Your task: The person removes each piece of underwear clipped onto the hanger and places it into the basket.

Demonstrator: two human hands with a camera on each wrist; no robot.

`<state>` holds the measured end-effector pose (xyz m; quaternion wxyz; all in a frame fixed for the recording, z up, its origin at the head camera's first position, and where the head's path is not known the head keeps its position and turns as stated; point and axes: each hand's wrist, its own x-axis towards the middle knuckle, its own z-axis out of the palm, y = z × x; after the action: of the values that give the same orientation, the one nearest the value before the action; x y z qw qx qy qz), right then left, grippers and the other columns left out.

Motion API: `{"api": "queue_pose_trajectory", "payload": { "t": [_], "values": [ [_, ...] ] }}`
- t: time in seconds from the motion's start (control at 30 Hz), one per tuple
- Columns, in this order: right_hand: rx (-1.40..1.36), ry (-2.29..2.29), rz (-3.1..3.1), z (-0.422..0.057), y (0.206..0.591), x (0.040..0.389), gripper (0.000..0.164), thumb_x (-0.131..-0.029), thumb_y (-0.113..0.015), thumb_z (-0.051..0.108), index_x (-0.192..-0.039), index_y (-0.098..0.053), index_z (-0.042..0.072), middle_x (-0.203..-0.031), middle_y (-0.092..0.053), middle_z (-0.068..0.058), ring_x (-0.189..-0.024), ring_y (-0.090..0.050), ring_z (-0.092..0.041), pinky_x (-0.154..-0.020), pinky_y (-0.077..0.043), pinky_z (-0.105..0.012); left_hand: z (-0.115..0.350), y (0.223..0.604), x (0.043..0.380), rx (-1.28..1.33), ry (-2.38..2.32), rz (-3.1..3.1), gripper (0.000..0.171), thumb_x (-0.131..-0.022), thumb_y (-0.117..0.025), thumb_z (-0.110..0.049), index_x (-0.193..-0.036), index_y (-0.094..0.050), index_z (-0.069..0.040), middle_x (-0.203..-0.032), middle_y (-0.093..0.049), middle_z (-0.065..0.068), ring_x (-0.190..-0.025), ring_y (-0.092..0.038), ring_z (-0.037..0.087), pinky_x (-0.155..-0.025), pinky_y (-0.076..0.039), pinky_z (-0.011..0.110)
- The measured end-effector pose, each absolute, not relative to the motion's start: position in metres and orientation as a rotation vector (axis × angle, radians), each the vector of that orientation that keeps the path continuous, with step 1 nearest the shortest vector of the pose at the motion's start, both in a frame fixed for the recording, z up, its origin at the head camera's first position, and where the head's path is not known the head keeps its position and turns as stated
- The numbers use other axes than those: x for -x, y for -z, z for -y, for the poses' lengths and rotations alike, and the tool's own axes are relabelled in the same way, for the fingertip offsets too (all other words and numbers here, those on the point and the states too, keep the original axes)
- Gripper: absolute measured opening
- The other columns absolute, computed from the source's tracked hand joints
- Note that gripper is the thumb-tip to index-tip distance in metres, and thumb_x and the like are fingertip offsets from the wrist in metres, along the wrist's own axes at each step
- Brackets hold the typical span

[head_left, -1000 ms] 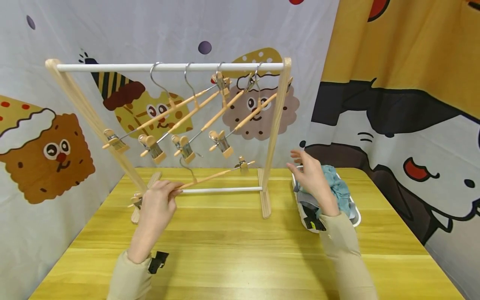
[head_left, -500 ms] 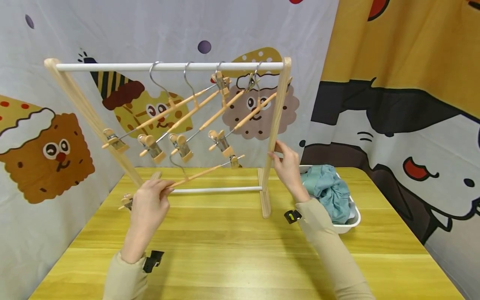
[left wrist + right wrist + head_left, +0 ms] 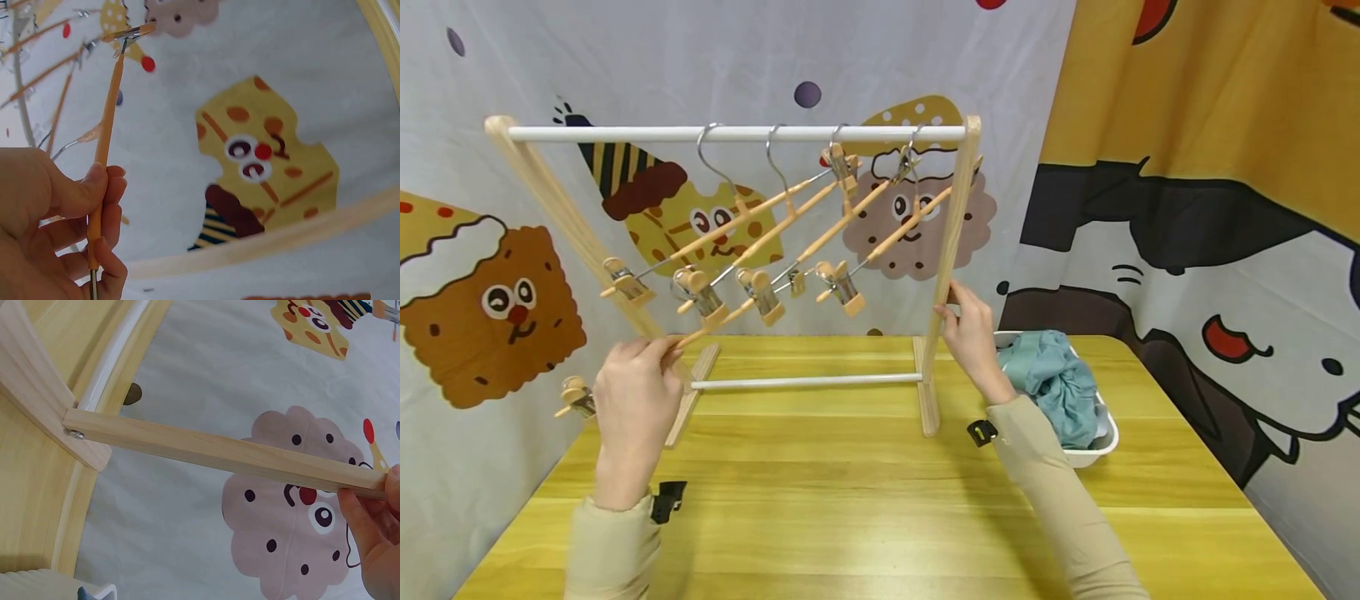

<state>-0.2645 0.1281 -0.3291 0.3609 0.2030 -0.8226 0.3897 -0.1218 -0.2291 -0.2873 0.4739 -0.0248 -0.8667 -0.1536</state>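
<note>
My left hand point(image 3: 636, 408) grips the wooden bar of a clip hanger point(image 3: 107, 128), fingers and thumb wrapped round it in the left wrist view. One clip point(image 3: 578, 396) of this hanger sticks out to the left of the hand; its far end rises behind the hung hangers, where its hook is partly hidden. With the thumb and fingers, my right hand point(image 3: 973, 342) holds the right post point(image 3: 219, 453) of a small wooden garment rack. Several similar clip hangers point(image 3: 850, 218) hang by metal hooks from the rack's white top rail point(image 3: 647, 134).
A white basket point(image 3: 1093, 457) holding crumpled blue-green cloth point(image 3: 1052, 387) stands right of the rack, partly behind the right forearm. The rack's lower white bar point(image 3: 812, 382) runs just above the wooden table point(image 3: 850, 500). A cartoon-printed curtain point(image 3: 1075, 100) hangs behind.
My right hand has moved left from above the basket onto the rack's right post. My left hand has carried the hanger left and slightly upward, its far clip now behind the hung hangers.
</note>
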Motion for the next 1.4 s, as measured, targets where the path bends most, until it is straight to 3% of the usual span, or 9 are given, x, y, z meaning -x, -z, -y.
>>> {"api": "queue_pose_trajectory", "payload": {
  "t": [0.6,1.2,1.4],
  "values": [
    [-0.535,-1.001,2.116,-0.129,0.331,0.265,0.039,-0.088,-0.063,0.006,-0.124,-0.056,-0.008,-0.1,-0.065,-0.024,-0.097,-0.065,-0.036,-0.073,-0.058,-0.041,0.263,0.279,0.143,-0.107,0.339,2.169,0.013,-0.086,-0.06,0.005,-0.094,-0.069,0.011,-0.084,-0.066,0.031,-0.075,-0.054,0.046,-0.063,-0.043,0.056],
    [-0.538,-0.989,2.128,-0.129,0.33,0.265,0.04,-0.09,-0.062,0.006,-0.127,-0.055,-0.006,-0.1,-0.065,-0.024,-0.097,-0.065,-0.036,-0.075,-0.057,-0.042,0.279,0.293,0.156,-0.125,0.3,2.172,0.012,-0.085,-0.061,0.005,-0.09,-0.07,0.011,-0.08,-0.066,0.03,-0.068,-0.053,0.049,-0.058,-0.042,0.058],
    [-0.549,-0.983,2.112,-0.129,0.331,0.266,0.039,-0.089,-0.063,0.007,-0.125,-0.056,-0.006,-0.1,-0.066,-0.023,-0.097,-0.065,-0.036,-0.074,-0.058,-0.042,0.284,0.28,0.158,-0.185,0.327,2.159,0.018,-0.089,-0.057,0.0,-0.092,-0.069,0.013,-0.081,-0.064,0.031,-0.073,-0.052,0.05,-0.061,-0.041,0.06]
  ]
}}
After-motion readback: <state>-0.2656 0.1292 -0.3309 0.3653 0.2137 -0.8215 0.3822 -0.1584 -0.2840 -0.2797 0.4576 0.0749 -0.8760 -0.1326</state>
